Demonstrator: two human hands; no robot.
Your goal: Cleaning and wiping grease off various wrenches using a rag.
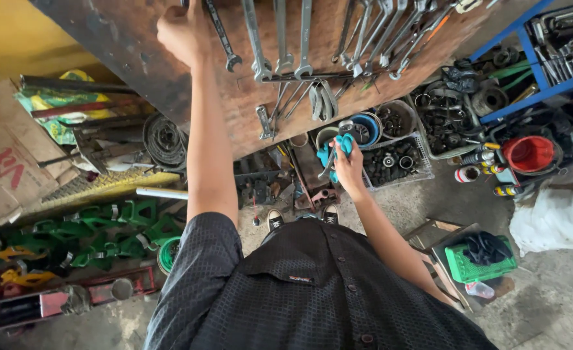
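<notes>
Left hand (181,31) raised far left, fist clenched at top of wooden tool board (247,110), beside hanging wrench (221,35). Right hand (349,165) centre, grip closed on teal-handled pliers (335,150); long axis runs far-right to near-left. Parts crate (395,163) just right; floor around crowded.

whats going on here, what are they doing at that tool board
A person stands at a wooden tool board hung with wrenches. Their left hand is raised to the board's top, next to a hanging wrench. Their right hand is lower, gripping a teal-handled tool over bins of metal parts on the floor. Green clamps and a red bucket sit around them.
</notes>
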